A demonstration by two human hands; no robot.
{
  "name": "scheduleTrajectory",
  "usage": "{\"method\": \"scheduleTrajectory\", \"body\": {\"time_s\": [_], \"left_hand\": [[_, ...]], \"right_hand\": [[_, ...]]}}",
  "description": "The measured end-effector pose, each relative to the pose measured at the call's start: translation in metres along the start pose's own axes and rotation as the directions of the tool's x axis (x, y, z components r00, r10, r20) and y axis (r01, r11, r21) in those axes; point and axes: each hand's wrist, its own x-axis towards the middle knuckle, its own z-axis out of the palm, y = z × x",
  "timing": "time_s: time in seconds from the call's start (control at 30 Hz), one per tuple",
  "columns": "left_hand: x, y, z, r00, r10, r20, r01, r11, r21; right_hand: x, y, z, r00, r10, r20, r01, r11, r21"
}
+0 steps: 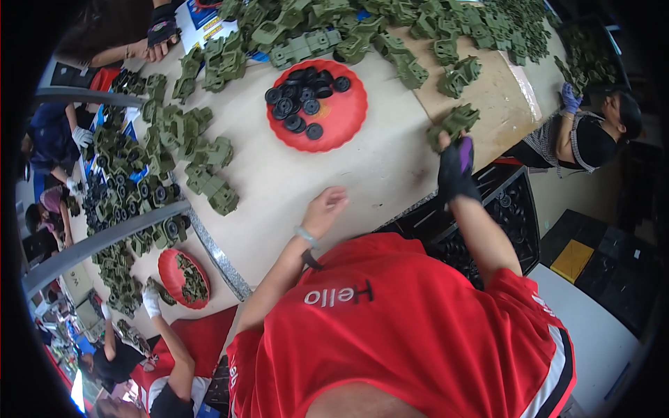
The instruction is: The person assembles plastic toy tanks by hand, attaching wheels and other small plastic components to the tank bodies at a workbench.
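My right hand [456,171], in a black and purple fingerless glove, grips a green plastic toy vehicle body [454,121] over the right part of the table. Bare but for a band at the wrist, my left hand [326,210] hovers near the table's front edge. Its fingers are curled together, and their inner side is hidden. Beyond it lies a red scalloped plate [341,125] with a heap of black toy wheels [301,94] toward its far left side.
Green vehicle bodies [209,184] crowd the table's left and far sides. Black crates of wheels [505,209] stand below the front edge at right. A grey metal bar [111,240] crosses at left. Several co-workers sit around; one purple-gloved hand [571,99] is at far right.
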Motion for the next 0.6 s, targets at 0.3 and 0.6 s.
{"method": "scheduleTrajectory", "body": {"time_s": [0.3, 0.6], "left_hand": [[0.020, -0.013, -0.016, 0.968, -0.215, -0.131, 0.118, 0.847, -0.518], [-0.028, -0.016, -0.032, 0.910, -0.005, -0.416, 0.192, 0.891, 0.411]], "right_hand": [[-0.096, -0.029, 0.096, 0.605, -0.276, 0.747, 0.566, 0.809, -0.160], [-0.006, -0.033, 0.237, 0.458, -0.141, 0.878, 0.775, 0.546, -0.317]]}}
